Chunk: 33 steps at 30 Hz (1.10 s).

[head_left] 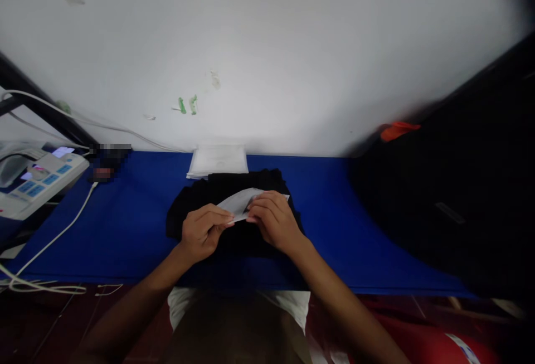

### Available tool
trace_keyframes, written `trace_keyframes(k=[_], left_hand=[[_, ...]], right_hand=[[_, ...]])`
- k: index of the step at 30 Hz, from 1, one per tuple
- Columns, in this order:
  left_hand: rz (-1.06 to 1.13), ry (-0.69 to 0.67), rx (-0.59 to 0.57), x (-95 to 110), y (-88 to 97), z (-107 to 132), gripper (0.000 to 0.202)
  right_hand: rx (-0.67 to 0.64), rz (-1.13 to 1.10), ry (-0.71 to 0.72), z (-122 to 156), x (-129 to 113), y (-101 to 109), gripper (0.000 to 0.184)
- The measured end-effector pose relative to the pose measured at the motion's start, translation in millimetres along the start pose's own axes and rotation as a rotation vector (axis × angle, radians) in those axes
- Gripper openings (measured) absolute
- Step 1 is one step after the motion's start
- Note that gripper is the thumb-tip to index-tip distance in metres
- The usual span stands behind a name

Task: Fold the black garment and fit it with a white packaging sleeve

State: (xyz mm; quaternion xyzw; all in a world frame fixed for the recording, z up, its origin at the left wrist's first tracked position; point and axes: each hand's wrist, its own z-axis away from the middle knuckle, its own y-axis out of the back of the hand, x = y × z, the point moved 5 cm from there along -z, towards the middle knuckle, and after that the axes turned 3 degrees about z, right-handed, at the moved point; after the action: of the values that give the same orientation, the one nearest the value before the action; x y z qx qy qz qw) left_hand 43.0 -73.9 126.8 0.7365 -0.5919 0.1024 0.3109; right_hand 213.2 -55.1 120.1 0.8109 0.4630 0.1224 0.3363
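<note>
Both hands meet over a folded black garment (pixel 234 208) on the blue tabletop (pixel 137 224): the left hand (pixel 204 233) and right hand (pixel 273 220) each pinch a pale paper slip (pixel 240 203) between closed fingertips. Behind lies a white packet (pixel 217 160); a machine (pixel 31 177) sits far left.

Two hands are over the table: one left hand (pixel 203 233) and one right hand (pixel 273 222), with one slip of paper (pixel 240 202) pinched between them. Under them lies one folded black garment (pixel 225 183), and just beyond it one stack of clear bags (pixel 217 159). There is one blue table (pixel 125 224). At far left stands one machine (pixel 37 177), with at least two white cables (pixel 62 230) near it. The wall bears two green marks (pixel 182 105). On the right sits one dark heap (pixel 460 202) with one orange scrap (pixel 397 130).
</note>
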Motion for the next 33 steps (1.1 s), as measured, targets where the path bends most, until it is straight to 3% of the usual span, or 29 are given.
trace_keyframes(k=[4,9,14,18,25,33], left_hand=[[0.013,0.031,0.030,0,15.2,-1,0.012],[0.003,0.058,0.140,-8,35.1,-4,0.015],[0.074,0.082,0.142,-16,30.8,-2,0.010],[0.175,0.167,0.154,-20,19.5,-2,0.006],[0.313,0.154,0.052,-14,3.2,-5,0.004],[0.236,0.155,0.078,-18,13.8,-1,0.003]], right_hand=[[0.004,0.087,0.004,5,19,5,0.009],[0.001,0.055,-0.132,20,53,8,0.011],[-0.053,-0.094,-0.235,33,76,7,0.012],[-0.151,-0.223,-0.279,34,73,7,0.010],[-0.389,-0.229,-0.191,19,46,-4,0.040],[-0.388,-0.181,-0.108,15,37,-20,0.023]])
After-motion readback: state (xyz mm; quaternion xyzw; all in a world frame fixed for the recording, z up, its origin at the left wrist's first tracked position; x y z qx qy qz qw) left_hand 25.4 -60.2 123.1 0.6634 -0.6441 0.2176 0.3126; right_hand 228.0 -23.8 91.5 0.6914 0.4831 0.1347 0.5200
